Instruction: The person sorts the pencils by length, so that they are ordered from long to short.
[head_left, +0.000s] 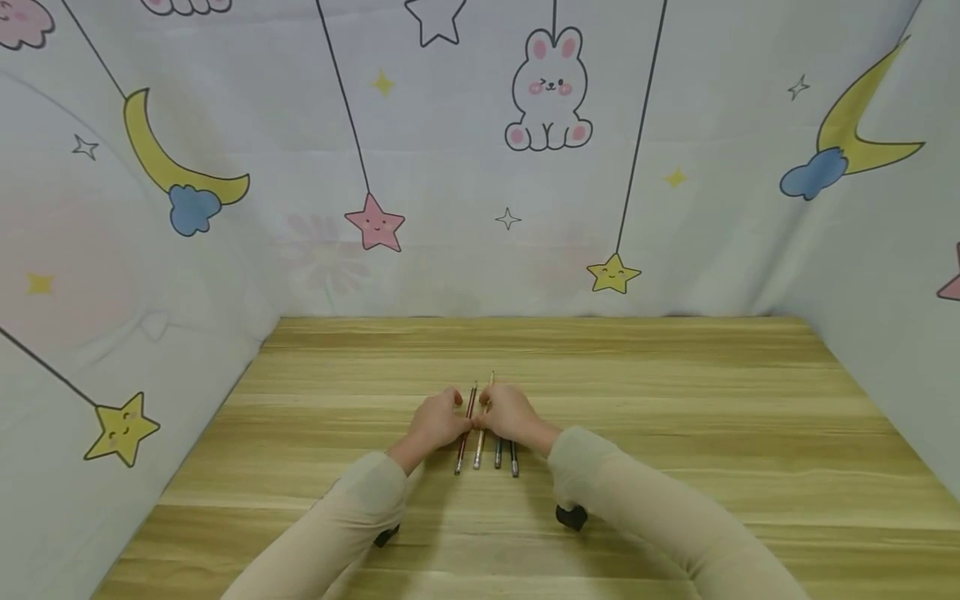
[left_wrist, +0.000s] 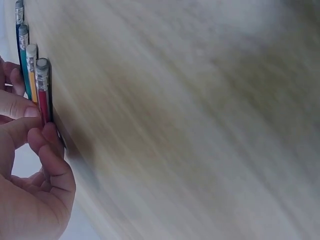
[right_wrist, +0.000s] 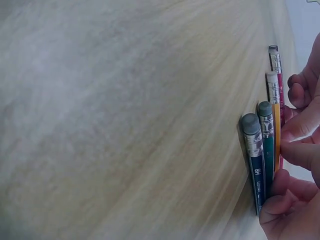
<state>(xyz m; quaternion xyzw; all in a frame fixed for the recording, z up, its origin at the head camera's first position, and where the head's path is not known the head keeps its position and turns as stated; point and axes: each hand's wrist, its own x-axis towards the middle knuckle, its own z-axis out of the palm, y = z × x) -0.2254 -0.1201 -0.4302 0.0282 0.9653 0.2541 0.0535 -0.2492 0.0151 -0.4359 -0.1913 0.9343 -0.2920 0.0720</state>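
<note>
Several eraser-topped pencils lie side by side on the wooden table, erasers toward the person. Leftmost is a red pencil (head_left: 461,457); my left hand (head_left: 441,419) pinches it between thumb and curled fingers. Beside it, my right hand (head_left: 512,414) has its thumb and index finger at the yellow pencil (head_left: 478,454). Both thumb tips come close together there. Under the right hand run a green pencil (right_wrist: 268,145) and a dark blue pencil (right_wrist: 256,170), their middles hidden in the head view. Curled fingers of that hand sit close by the dark blue one.
Wood-grained table (head_left: 675,400) extends around the hands. A white cloth (head_left: 465,167) printed with stars, moons and a rabbit hangs behind and at both sides. Black straps or mounts (head_left: 572,517) show beneath the sleeves.
</note>
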